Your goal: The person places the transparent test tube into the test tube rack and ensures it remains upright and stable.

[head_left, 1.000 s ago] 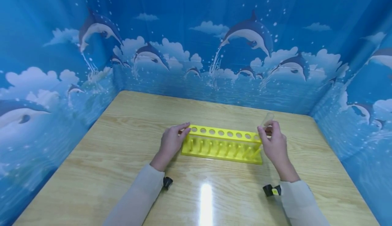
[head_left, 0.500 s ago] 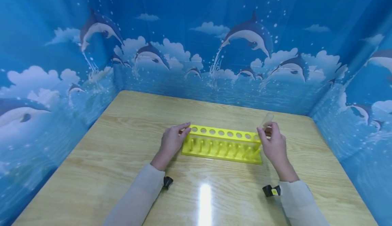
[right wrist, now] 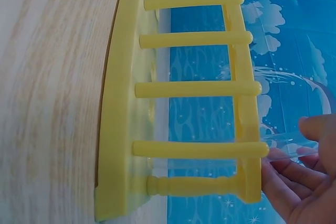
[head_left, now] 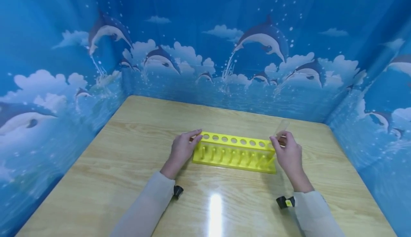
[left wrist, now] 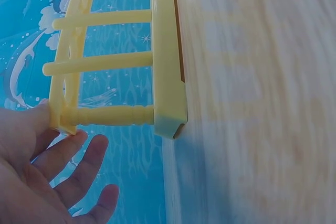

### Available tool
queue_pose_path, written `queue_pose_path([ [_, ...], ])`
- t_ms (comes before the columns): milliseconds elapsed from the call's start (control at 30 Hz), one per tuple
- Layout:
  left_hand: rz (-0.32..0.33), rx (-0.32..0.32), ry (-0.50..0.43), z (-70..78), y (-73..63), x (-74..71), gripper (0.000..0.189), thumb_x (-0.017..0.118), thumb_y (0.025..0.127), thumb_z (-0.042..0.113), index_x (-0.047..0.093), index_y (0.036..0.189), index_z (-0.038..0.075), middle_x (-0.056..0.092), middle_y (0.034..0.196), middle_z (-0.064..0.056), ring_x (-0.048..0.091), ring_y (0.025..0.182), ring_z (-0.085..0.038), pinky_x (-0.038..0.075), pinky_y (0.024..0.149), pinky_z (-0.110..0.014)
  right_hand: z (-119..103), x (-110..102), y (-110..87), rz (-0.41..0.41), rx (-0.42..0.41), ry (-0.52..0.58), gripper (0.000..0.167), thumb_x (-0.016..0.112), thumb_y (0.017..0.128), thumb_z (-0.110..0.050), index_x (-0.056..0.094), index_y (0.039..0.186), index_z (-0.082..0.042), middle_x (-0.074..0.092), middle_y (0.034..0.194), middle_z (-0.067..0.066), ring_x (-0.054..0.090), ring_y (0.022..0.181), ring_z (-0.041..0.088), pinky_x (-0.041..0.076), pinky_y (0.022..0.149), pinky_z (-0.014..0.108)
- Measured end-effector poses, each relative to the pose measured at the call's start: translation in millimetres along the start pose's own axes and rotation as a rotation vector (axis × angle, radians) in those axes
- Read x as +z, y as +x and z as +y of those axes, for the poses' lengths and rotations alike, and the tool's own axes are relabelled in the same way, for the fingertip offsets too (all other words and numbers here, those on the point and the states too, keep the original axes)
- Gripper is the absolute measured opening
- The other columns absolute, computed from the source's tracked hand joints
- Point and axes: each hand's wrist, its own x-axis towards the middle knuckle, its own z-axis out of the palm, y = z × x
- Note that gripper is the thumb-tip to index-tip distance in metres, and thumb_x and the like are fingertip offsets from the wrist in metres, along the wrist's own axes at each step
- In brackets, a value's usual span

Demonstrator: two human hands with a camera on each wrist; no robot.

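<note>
A yellow test tube rack [head_left: 232, 166] stands upright on the table, with a row of round holes along its upper bar and pegs rising from its base. My left hand [head_left: 181, 149] pinches the left end of the upper bar between thumb and fingers; its other fingers are spread in the left wrist view. At the opposite end, my right hand [head_left: 290, 158] pinches a clear test tube [head_left: 282, 126] whose upper part sticks up above the fingers. In the right wrist view the tube [right wrist: 286, 142] lies at the end hole, and a faint clear length shows below the bar.
The wood-grain table [head_left: 144, 122] carries a bright light reflection in front of the rack. Blue curtains [head_left: 199, 51] printed with dolphins enclose the back and sides. A black wrist camera [head_left: 284, 202] is worn at the right sleeve, another [head_left: 178, 191] at the left.
The head view has shifted slightly. My right fingers sit a little lower, with a bit more of the test tube showing above them. My left hand keeps its grip on the rack.
</note>
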Motion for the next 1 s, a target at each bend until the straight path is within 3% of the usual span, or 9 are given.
queue_pose_path([
  [300,-0.006,-0.013,0.011,1.2,0.8,-0.7,0.035,0.061,0.095,0.033,0.064,0.129,0.023,0.064,0.128,0.0,0.066,0.098,-0.019,0.055,0.079,-0.036,1.9,2.9,1.1,-0.018,-0.009,-0.048,0.044,0.06,0.098,-0.023,0.047,0.133,0.002,0.068,0.111,0.023,0.066,0.103,0.037,0.055,0.083,0.045],
  [500,-0.013,-0.019,0.017,1.4,0.5,-0.2,0.035,0.061,0.095,0.033,0.063,0.129,0.024,0.063,0.129,0.0,0.066,0.097,-0.018,0.055,0.079,-0.035,1.7,2.5,-2.0,-0.011,0.036,0.009,0.074,0.064,0.095,-0.031,0.023,0.152,-0.006,0.061,0.127,0.022,0.064,0.107,0.036,0.053,0.087,0.044],
  [733,-0.024,-0.029,0.013,5.4,1.1,0.8,0.035,0.06,0.096,0.034,0.064,0.129,0.024,0.065,0.127,-0.002,0.066,0.097,-0.019,0.055,0.076,-0.035,4.0,2.3,-4.9,0.012,0.003,0.072,0.079,0.063,0.095,-0.036,0.02,0.153,-0.006,0.048,0.14,0.023,0.054,0.115,0.039,0.045,0.098,0.051],
  [1000,-0.04,0.035,0.018,4.4,1.3,-2.8,0.037,0.06,0.097,0.028,0.061,0.132,0.017,0.061,0.132,-0.005,0.056,0.121,-0.026,0.047,0.099,-0.044,9.4,2.3,-5.4,-0.042,-0.012,0.046,0.08,0.064,0.094,-0.038,0.022,0.152,-0.003,0.038,0.145,0.024,0.042,0.129,0.044,0.036,0.102,0.062],
])
